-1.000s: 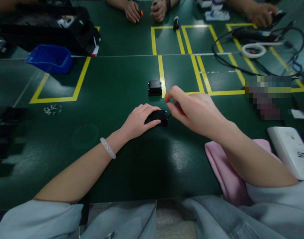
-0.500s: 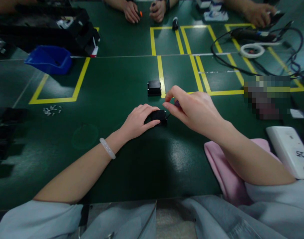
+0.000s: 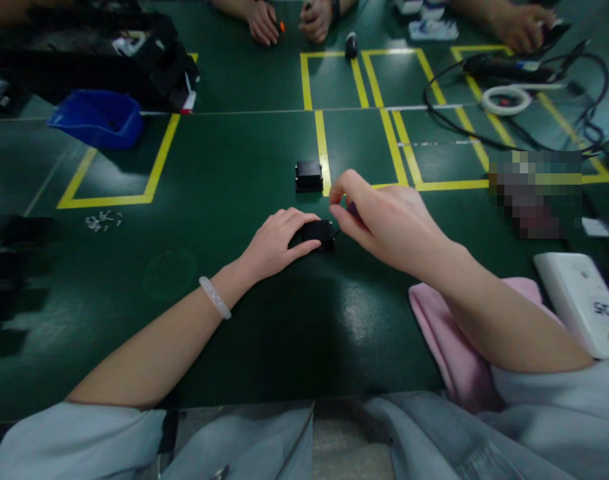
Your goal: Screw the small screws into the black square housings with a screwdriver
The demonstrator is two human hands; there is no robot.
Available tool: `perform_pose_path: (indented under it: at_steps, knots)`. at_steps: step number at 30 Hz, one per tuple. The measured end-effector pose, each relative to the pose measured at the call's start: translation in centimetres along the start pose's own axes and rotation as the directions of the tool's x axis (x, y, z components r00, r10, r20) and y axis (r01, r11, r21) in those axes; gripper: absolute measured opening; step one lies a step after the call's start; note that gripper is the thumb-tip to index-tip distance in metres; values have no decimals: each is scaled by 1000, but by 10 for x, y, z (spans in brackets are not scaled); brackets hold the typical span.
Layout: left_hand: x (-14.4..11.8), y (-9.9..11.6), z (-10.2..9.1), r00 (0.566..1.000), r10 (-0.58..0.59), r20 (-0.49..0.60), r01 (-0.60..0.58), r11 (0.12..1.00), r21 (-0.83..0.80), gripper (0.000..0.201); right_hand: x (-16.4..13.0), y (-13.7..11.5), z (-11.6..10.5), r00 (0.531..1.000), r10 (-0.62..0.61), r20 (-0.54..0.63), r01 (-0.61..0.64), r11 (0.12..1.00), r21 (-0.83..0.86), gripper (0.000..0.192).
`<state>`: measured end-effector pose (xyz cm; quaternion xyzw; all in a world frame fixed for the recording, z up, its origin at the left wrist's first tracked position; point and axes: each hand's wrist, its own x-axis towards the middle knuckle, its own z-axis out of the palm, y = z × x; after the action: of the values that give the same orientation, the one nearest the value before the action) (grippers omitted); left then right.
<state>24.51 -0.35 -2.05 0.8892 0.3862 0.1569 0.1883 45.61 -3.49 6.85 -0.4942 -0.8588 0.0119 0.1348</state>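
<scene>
Black box (image 3: 309, 175) (second one) beyond hands

The right hand (image 3: 384, 223) has edged slightly up and left, its pinched fingertips (image 3: 336, 200) now closer above the black box (image 3: 318, 232).

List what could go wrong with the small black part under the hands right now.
1. The left hand only pins the black part flat on the table; a sideways pull might slide it.
2. The right hand pinches something small and dark, hard to make out; it may slip.
3. The second black part lies just behind and could get knocked.
</scene>
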Motion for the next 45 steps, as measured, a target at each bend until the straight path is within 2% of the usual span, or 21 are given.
perform_pose_path:
  at_steps: [5, 12, 19, 24, 33, 38, 45]
  knots:
    - [0, -1, 0, 1000, 1, 6, -1, 1000, -5, 47, 0, 0, 1, 1000, 29, -8, -29, 998, -50, 27]
    - [0, 1, -1, 1000, 9, 1, -9, 1000, -12, 46, 0, 0, -3, 999, -2, 33, -1, 997, 78, 27]
    - [0, -1, 1, 1000, 6, -7, -6, 1000, 5, 48, 1, -1, 1, 1000, -10, -14, 10, 1000, -5, 29]
    - [0, 0, -1, 1000, 14, -6, -14, 1000, -11, 45, 1, 0, 3, 999, -18, -35, 19, 999, 31, 23]
    - [1, 0, -1, 1000, 15, -6, -15, 1000, 4, 45, 1, 1, 0, 1000, -3, 20, 3, 1000, 12, 23]
    - [0, 0, -1, 1000, 16, -1, -16, 1000, -9, 45, 0, 2, -2, 999, -33, 24, 31, 997, 69, 23]
    - [0, -1, 1, 1000, 20, -15, -19, 1000, 21, 45, 1, 1, -1, 999, -37, 18, 37, 999, 12, 27]
